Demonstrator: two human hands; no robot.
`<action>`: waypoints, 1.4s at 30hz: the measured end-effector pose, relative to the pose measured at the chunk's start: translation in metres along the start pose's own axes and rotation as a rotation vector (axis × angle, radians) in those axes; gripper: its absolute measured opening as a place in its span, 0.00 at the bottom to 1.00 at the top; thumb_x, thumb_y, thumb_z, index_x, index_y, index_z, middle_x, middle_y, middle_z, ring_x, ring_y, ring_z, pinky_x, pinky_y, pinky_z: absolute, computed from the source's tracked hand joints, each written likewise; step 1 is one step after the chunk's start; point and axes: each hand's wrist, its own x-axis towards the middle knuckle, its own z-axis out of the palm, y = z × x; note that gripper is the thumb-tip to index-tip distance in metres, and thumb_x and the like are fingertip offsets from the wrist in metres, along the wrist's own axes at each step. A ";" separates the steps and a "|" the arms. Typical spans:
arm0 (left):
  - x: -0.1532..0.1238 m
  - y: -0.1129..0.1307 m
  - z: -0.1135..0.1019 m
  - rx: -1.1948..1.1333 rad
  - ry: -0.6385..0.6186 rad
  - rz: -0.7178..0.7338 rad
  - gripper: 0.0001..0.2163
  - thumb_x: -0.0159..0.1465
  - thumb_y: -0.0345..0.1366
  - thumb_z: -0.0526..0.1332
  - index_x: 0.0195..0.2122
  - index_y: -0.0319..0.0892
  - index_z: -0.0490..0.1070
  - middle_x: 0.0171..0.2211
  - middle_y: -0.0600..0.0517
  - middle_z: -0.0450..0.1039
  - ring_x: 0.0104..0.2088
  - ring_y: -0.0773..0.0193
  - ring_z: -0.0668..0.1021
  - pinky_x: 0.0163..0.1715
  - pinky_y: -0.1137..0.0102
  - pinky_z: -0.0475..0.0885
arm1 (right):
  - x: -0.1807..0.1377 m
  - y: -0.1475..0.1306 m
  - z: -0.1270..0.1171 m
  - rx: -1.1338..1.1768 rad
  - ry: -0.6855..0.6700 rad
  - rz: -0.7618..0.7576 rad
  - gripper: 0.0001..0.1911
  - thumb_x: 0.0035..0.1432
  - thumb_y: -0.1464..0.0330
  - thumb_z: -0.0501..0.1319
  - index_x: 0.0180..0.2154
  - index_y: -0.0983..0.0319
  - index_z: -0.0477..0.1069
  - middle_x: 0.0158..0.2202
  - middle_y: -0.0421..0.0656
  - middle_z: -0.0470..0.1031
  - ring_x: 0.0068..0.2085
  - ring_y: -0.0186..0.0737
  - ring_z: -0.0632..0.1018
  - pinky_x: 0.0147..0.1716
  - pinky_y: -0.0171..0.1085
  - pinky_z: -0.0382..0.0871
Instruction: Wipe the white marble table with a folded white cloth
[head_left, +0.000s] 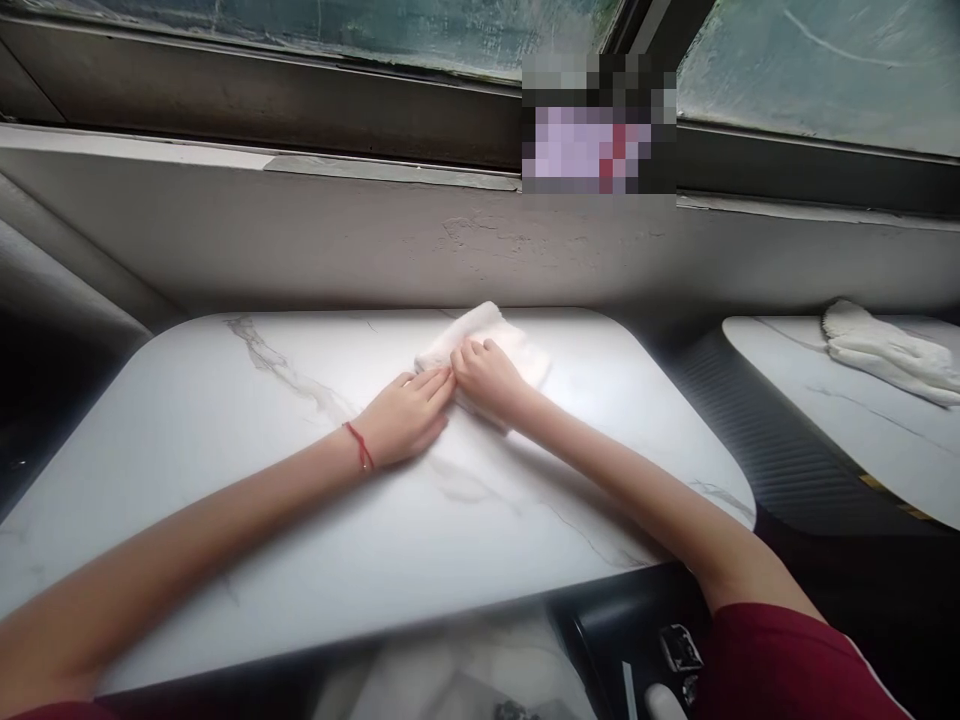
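Note:
A small white cloth (501, 338) lies folded on the far side of a white marble-patterned table (225, 470). My right hand (489, 380) rests on top of the cloth with its fingers curled down onto it. Just left of it, my left hand (406, 415) lies flat on the table, fingers stretched out and together, the tips touching the cloth's left edge. A red string circles my left wrist.
A grey wall and a window sill (375, 170) run behind the table. A second marble table (847, 410) stands at the right with a white glove or cloth (889, 352) on it. A dark gap separates the two tables.

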 end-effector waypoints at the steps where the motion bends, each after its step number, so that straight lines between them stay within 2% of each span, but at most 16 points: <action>1: 0.001 -0.004 0.001 0.014 -0.005 -0.015 0.23 0.71 0.35 0.47 0.65 0.29 0.58 0.66 0.32 0.61 0.66 0.45 0.65 0.57 0.54 0.67 | 0.006 0.004 0.004 0.024 0.022 -0.013 0.23 0.67 0.78 0.40 0.51 0.78 0.69 0.53 0.66 0.73 0.51 0.55 0.75 0.44 0.44 0.62; 8: 0.002 -0.023 -0.004 0.010 -0.031 -0.074 0.24 0.72 0.39 0.45 0.66 0.31 0.57 0.66 0.35 0.61 0.66 0.47 0.64 0.57 0.54 0.68 | 0.029 0.016 0.023 0.141 0.114 -0.055 0.24 0.69 0.77 0.40 0.60 0.79 0.60 0.65 0.65 0.62 0.62 0.53 0.67 0.53 0.45 0.59; 10: 0.001 -0.024 -0.005 -0.008 -0.032 -0.066 0.25 0.72 0.40 0.46 0.66 0.32 0.57 0.66 0.36 0.61 0.66 0.47 0.65 0.58 0.54 0.68 | 0.026 0.018 0.022 0.154 0.122 -0.039 0.24 0.69 0.76 0.40 0.62 0.79 0.58 0.64 0.64 0.62 0.61 0.52 0.68 0.53 0.45 0.59; 12: 0.000 -0.022 -0.004 -0.039 -0.026 -0.034 0.26 0.71 0.41 0.47 0.65 0.31 0.58 0.66 0.35 0.61 0.66 0.46 0.65 0.59 0.54 0.67 | 0.014 0.018 0.018 0.166 0.103 -0.011 0.24 0.69 0.76 0.41 0.60 0.78 0.61 0.61 0.63 0.67 0.58 0.52 0.71 0.51 0.44 0.60; 14: -0.002 -0.011 -0.002 -0.087 -0.013 0.036 0.27 0.70 0.43 0.49 0.64 0.29 0.60 0.65 0.34 0.63 0.66 0.46 0.65 0.61 0.53 0.66 | -0.007 0.013 0.015 0.165 0.057 0.024 0.22 0.68 0.76 0.42 0.56 0.76 0.66 0.55 0.62 0.72 0.53 0.52 0.74 0.49 0.44 0.62; 17: -0.013 0.022 0.001 -0.157 0.019 0.183 0.28 0.69 0.45 0.50 0.63 0.28 0.63 0.63 0.33 0.65 0.65 0.43 0.67 0.62 0.52 0.65 | -0.060 -0.005 0.014 0.115 0.015 0.104 0.21 0.64 0.78 0.47 0.54 0.76 0.69 0.52 0.61 0.75 0.50 0.53 0.76 0.45 0.45 0.66; 20: -0.029 0.067 0.001 -0.174 0.032 0.337 0.29 0.68 0.45 0.51 0.62 0.24 0.63 0.61 0.29 0.66 0.63 0.39 0.69 0.59 0.50 0.68 | -0.123 -0.032 0.019 -0.009 0.087 0.164 0.25 0.62 0.77 0.50 0.58 0.81 0.66 0.57 0.66 0.71 0.57 0.58 0.74 0.47 0.46 0.69; 22: -0.038 0.092 0.001 -0.166 0.037 0.400 0.29 0.68 0.45 0.51 0.61 0.22 0.64 0.60 0.28 0.67 0.62 0.37 0.70 0.57 0.52 0.69 | -0.158 -0.046 0.021 -0.075 0.136 0.190 0.25 0.63 0.77 0.49 0.58 0.80 0.67 0.57 0.67 0.71 0.57 0.57 0.74 0.47 0.46 0.71; 24: -0.042 0.106 0.000 -0.174 0.039 0.422 0.29 0.68 0.45 0.52 0.61 0.23 0.64 0.61 0.29 0.67 0.62 0.38 0.69 0.57 0.53 0.69 | -0.182 -0.053 0.021 -0.075 0.152 0.206 0.24 0.64 0.77 0.48 0.57 0.79 0.68 0.57 0.66 0.72 0.57 0.56 0.75 0.46 0.45 0.72; 27: -0.040 0.108 0.001 -0.251 0.017 0.441 0.29 0.70 0.44 0.50 0.64 0.25 0.60 0.64 0.32 0.64 0.64 0.42 0.67 0.57 0.55 0.69 | -0.200 -0.054 0.020 0.005 0.140 0.269 0.25 0.68 0.71 0.46 0.58 0.77 0.69 0.57 0.64 0.72 0.58 0.54 0.75 0.45 0.45 0.74; 30: -0.028 0.105 0.001 -0.300 0.011 0.468 0.27 0.71 0.43 0.48 0.66 0.28 0.58 0.65 0.35 0.63 0.65 0.46 0.66 0.57 0.54 0.68 | -0.207 -0.050 0.020 0.068 0.120 0.378 0.27 0.71 0.65 0.44 0.59 0.75 0.68 0.59 0.63 0.71 0.58 0.53 0.74 0.46 0.47 0.74; 35: 0.016 0.124 0.002 -0.106 0.050 0.496 0.23 0.70 0.41 0.49 0.56 0.27 0.69 0.55 0.33 0.73 0.56 0.45 0.73 0.52 0.55 0.70 | -0.209 -0.031 0.024 0.024 0.030 0.485 0.26 0.71 0.66 0.42 0.60 0.72 0.66 0.60 0.62 0.70 0.58 0.55 0.73 0.45 0.48 0.72; 38: 0.053 0.137 0.012 -0.006 0.082 0.477 0.22 0.69 0.41 0.53 0.53 0.25 0.69 0.52 0.31 0.73 0.54 0.44 0.75 0.48 0.58 0.71 | -0.206 -0.008 0.028 0.001 -0.079 0.617 0.25 0.71 0.63 0.44 0.56 0.72 0.68 0.48 0.62 0.76 0.46 0.53 0.78 0.37 0.43 0.69; 40: 0.078 0.141 0.021 0.008 0.108 0.478 0.22 0.68 0.40 0.55 0.55 0.25 0.67 0.56 0.29 0.70 0.55 0.44 0.74 0.47 0.58 0.71 | -0.205 0.008 0.033 -0.023 -0.140 0.725 0.26 0.71 0.60 0.43 0.53 0.73 0.69 0.39 0.60 0.76 0.38 0.52 0.78 0.31 0.40 0.65; 42: 0.100 0.142 0.028 0.005 0.113 0.504 0.22 0.68 0.39 0.55 0.57 0.27 0.66 0.58 0.29 0.68 0.56 0.45 0.73 0.47 0.58 0.70 | -0.205 0.022 0.039 -0.055 -0.177 0.793 0.28 0.71 0.59 0.42 0.53 0.74 0.68 0.36 0.59 0.75 0.36 0.51 0.77 0.29 0.38 0.62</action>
